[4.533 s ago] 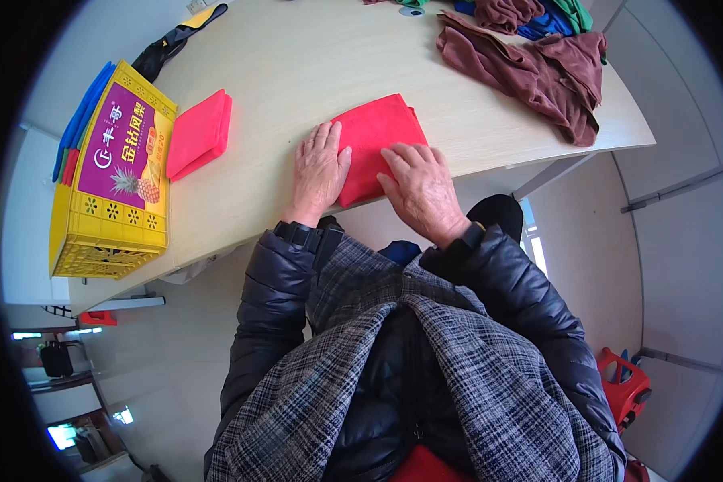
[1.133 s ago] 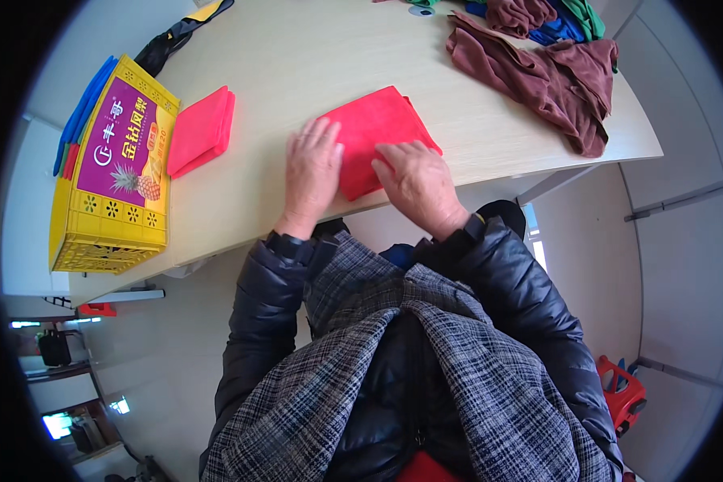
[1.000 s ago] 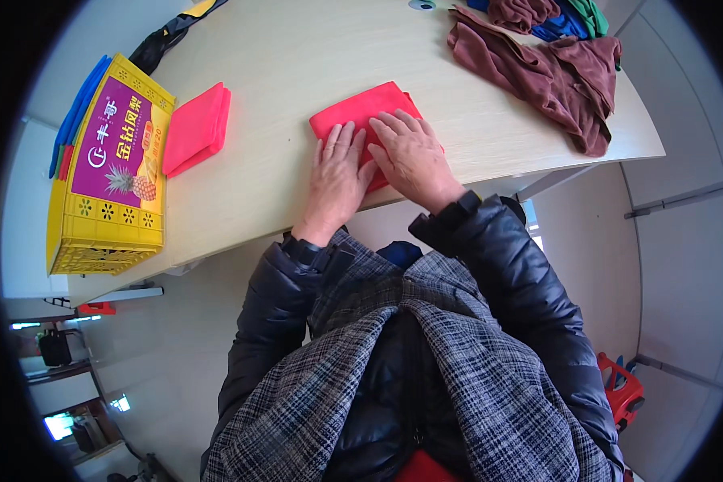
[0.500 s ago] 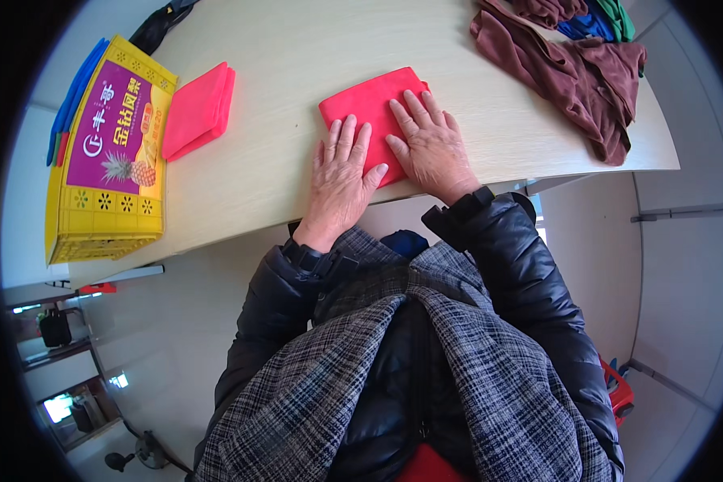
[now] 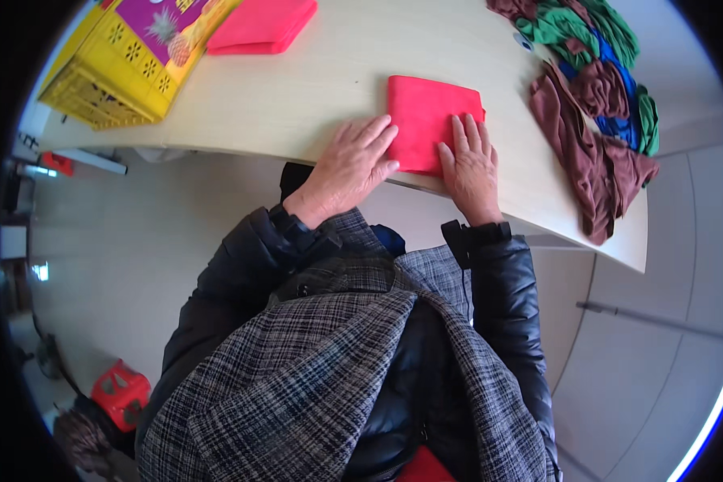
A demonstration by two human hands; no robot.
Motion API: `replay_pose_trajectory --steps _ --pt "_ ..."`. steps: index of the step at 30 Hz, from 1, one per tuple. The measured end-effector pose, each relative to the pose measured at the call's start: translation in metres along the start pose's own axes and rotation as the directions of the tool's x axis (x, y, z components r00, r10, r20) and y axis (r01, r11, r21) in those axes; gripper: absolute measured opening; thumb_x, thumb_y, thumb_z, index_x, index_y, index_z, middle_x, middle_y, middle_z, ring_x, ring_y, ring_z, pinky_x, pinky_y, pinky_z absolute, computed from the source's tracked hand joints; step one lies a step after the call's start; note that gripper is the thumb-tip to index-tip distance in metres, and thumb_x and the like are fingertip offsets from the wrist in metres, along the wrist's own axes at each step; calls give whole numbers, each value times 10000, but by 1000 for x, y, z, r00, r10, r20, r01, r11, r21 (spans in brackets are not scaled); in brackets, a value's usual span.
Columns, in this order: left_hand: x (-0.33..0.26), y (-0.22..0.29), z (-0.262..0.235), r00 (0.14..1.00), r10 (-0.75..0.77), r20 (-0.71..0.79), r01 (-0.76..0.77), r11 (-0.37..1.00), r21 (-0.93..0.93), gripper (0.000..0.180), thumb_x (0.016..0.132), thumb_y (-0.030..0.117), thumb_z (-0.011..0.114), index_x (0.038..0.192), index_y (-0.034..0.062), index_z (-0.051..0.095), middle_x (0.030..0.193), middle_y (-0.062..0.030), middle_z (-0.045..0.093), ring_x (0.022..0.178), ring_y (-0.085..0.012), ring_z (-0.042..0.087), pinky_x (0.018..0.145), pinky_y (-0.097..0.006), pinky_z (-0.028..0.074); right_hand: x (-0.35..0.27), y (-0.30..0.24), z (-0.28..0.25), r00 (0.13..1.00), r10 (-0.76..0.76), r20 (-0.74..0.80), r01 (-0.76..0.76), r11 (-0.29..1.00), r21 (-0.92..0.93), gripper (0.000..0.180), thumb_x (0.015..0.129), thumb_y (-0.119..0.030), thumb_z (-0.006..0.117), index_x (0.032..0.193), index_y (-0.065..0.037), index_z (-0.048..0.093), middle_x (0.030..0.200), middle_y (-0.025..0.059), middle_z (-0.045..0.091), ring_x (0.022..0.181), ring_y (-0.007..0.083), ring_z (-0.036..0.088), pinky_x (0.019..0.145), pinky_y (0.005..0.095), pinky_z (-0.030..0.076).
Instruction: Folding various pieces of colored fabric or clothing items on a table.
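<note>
A red folded cloth [image 5: 426,112], roughly square, lies flat on the pale table at its near edge. My left hand [image 5: 349,165] rests along the cloth's left side, its fingers stretched out and the tips touching that edge. On the cloth's right part lies my right hand [image 5: 471,169], flat with fingers extended. Neither hand grips anything. A second red folded cloth [image 5: 263,26] is farther off to the left, beside a yellow crate.
The yellow plastic crate [image 5: 128,80] with a purple printed panel stands at the table's left end. Crumpled brown cloth [image 5: 594,173] and green cloth [image 5: 558,30] are heaped at the right. A red stool [image 5: 121,394] is on the floor at lower left.
My view has turned, so the table's contents appear shifted. My left hand has slid off the top of the red cloth to its left edge; my right hand still lies on it.
</note>
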State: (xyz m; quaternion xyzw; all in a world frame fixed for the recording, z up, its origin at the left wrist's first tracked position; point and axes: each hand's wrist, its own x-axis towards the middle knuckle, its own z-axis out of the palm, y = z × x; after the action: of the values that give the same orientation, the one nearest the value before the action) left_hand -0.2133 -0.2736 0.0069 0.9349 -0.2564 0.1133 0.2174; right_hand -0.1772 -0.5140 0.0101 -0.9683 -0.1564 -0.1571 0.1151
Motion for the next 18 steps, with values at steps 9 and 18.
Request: replay_pose_trajectory --steps 9,18 --pt "64 -23 32 990 30 -138 -29 999 15 594 1056 411 473 1479 -6 447 1536 -164 448 1444 -327 389 1194 -463 314 15 -11 10 998 -44 47 43 999 24 554 1039 -388 466 1515 -105 454 1583 145 408 1486 358 321 1204 522 244" --pt "57 -26 45 992 55 -113 -31 979 199 680 1055 530 394 1537 51 394 1608 -160 360 1506 -321 305 1225 -511 252 11 -9 17 998 -65 -15 64 995 -73 555 1051 -421 435 1533 -147 441 1588 131 407 1494 352 310 1222 495 222"
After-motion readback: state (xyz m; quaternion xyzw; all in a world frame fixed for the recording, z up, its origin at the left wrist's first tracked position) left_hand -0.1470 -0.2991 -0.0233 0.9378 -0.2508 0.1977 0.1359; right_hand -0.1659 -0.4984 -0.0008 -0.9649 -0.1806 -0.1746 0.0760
